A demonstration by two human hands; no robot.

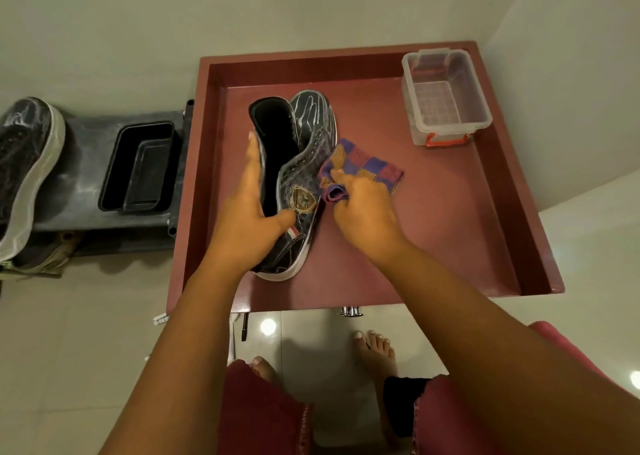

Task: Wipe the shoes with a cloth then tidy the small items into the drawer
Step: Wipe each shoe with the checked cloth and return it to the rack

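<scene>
A dark patterned sneaker (304, 150) with a gold badge on its side lies tilted on the reddish-brown drawer (433, 233). My left hand (249, 212) holds it, fingers along the opening and thumb pressed near the badge. My right hand (360, 205) pinches a checked purple, orange and pink cloth (360, 167) against the sneaker's laced side. The cloth's far corner lies on the drawer floor.
A clear plastic box (446, 94) with red clips stands in the drawer's back right corner. Left of the drawer, a dark rack (86, 177) carries a black tray (138, 167) and a second sneaker (24, 174). A dark pen (245, 326) lies on the tiled floor near bare feet.
</scene>
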